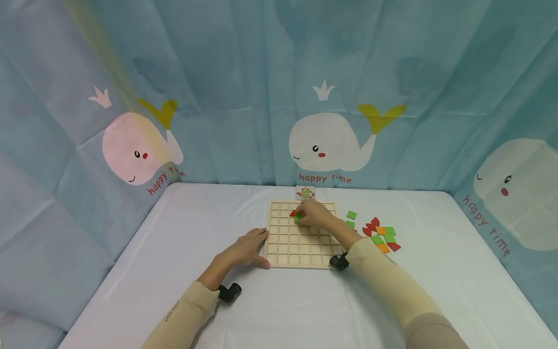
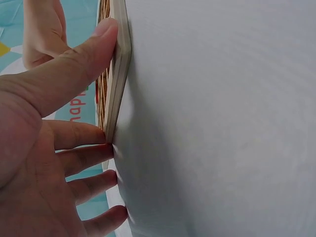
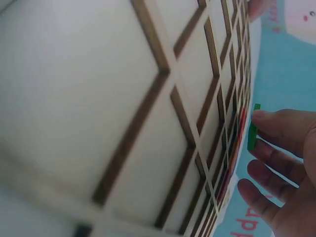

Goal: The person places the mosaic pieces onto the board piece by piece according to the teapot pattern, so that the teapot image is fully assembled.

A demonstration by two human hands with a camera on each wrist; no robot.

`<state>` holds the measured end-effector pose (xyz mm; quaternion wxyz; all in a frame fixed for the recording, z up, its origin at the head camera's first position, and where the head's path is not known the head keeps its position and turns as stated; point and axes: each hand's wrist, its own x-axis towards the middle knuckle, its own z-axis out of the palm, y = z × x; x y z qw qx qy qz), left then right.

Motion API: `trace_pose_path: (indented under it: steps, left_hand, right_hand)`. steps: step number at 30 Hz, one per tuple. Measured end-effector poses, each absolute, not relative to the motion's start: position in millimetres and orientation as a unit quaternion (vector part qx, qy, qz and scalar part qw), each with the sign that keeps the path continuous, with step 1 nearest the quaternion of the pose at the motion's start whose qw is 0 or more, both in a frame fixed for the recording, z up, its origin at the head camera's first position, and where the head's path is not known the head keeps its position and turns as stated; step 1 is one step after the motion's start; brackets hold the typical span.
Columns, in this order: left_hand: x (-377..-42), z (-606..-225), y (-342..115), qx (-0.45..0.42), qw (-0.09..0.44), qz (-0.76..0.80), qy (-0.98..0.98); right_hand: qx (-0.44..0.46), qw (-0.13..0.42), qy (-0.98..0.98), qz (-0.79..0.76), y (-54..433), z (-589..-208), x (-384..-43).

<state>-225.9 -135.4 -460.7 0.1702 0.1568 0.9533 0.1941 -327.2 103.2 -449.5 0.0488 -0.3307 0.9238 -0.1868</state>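
Observation:
A wooden grid board [image 1: 299, 248] with square cells lies on the table. Over its back part, my right hand [image 1: 315, 214] pinches a green square tile [image 3: 253, 132] between thumb and forefinger. The tile stands on edge just off the grid in the right wrist view. Right beside it, a red piece [image 1: 292, 213] sits in a back cell, partly hidden by the hand in the head view. My left hand [image 1: 247, 248] rests at the board's front left corner, thumb [image 2: 94, 52] against the board's frame and the other fingers spread, touching its left side.
Right of the board lie loose tiles: green squares [image 1: 351, 214], red rounded pieces [image 1: 369, 227] and orange squares [image 1: 383, 247]. A small card [image 1: 305, 193] with a coloured pattern lies behind the board. A blue curtain [image 1: 244, 145] with whales hangs behind the white-covered table [image 1: 209, 208].

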Motion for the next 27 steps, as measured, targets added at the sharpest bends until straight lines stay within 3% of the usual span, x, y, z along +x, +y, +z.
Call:
trace_pose_path:
  steps: [27]
  left_hand:
    - [-224.8,-460.0,-135.7,0.16,0.168,0.196,0.953]
  right_hand:
    - [-0.324,0.064,0.926,-0.183,85.6,-451.3,-325.3]
